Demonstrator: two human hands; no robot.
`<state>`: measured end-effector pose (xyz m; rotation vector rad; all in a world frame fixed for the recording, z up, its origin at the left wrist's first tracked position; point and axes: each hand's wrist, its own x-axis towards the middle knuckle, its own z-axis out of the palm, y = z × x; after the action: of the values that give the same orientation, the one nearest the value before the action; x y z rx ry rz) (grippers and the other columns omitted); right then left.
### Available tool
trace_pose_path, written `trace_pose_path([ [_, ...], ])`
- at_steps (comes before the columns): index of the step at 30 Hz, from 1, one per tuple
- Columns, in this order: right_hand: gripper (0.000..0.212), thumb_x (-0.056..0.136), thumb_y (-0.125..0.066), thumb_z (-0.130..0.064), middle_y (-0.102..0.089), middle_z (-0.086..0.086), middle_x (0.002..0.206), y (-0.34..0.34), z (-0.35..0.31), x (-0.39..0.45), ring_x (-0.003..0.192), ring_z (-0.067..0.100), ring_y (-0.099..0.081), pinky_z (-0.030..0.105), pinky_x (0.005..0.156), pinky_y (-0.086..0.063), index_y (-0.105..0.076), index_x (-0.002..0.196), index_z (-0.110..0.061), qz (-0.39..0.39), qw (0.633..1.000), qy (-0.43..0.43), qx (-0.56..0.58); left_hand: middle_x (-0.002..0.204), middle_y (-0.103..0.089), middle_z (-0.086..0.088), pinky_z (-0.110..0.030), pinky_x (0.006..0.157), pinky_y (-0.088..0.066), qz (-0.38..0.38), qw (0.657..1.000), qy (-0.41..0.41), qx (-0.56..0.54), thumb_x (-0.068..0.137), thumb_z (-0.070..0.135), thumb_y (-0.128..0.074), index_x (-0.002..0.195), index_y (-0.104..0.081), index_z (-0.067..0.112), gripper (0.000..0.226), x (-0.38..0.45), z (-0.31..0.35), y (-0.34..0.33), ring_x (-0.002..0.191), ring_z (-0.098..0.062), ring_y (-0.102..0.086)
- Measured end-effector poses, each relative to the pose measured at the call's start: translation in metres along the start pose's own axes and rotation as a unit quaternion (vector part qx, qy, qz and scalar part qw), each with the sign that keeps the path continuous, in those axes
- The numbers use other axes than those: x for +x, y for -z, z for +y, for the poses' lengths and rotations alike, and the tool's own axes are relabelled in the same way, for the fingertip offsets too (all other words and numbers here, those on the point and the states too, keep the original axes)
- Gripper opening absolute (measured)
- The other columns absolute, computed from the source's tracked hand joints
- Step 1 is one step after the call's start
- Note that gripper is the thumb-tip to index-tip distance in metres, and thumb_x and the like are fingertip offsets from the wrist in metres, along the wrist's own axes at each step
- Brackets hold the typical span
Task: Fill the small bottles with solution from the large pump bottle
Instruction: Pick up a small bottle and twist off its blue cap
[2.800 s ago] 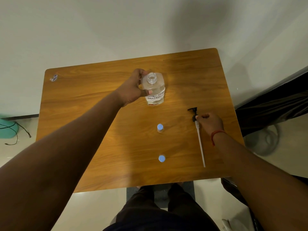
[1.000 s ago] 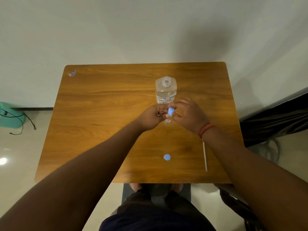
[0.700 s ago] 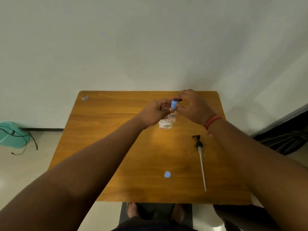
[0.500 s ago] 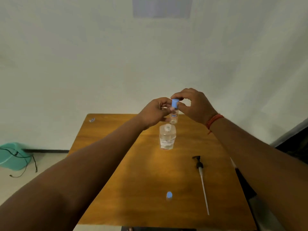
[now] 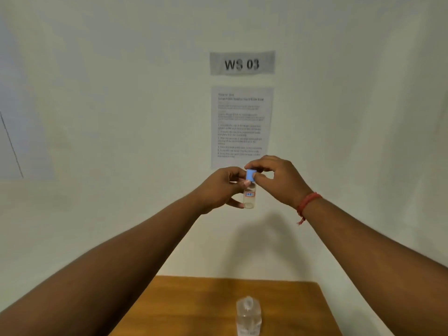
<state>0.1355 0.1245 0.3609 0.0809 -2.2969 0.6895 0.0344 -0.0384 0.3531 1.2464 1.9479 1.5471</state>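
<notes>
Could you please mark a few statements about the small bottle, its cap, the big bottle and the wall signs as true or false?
1. The left hand holds the small bottle in the air. True.
2. The right hand pinches the blue cap. True.
3. The large bottle has its pump fitted. False: its neck is open, no pump on it.
4. The wall sign reads WS 07. False: it reads WS 03.
5. The large bottle stands on the wooden table. True.

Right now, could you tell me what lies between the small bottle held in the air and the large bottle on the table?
In the head view, nothing: only bare wall shows between the small bottle and the large bottle.
</notes>
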Motion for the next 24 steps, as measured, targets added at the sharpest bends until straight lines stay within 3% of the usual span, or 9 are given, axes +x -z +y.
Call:
trace_pose_path([
  [11,0.016,0.089,-0.065,-0.021,-0.070,-0.013,0.101,0.060,-0.066,0.077,0.098,0.005,-0.062,0.035,0.091,-0.053,-0.074,0.102,-0.026,0.036,0.997,0.063,-0.014,0.116,-0.072,-0.012,-0.055,0.082,-0.063,0.027,0.997,-0.070,0.006,0.101,0.017,-0.062,0.117,-0.065,0.005,0.021,0.015,0.097,0.047,0.104,-0.022,-0.073],
  [24,0.012,0.090,-0.066,-0.023,-0.071,-0.014,0.099,0.081,-0.078,0.108,0.094,0.004,-0.065,0.021,0.083,-0.051,-0.073,0.099,-0.027,0.042,0.997,0.058,0.002,0.114,-0.075,-0.013,-0.045,0.081,-0.063,-0.005,0.995,-0.092,-0.047,0.102,0.027,-0.059,0.122,-0.069,0.005,0.031,0.031,0.121,0.057,0.104,-0.024,-0.074],
])
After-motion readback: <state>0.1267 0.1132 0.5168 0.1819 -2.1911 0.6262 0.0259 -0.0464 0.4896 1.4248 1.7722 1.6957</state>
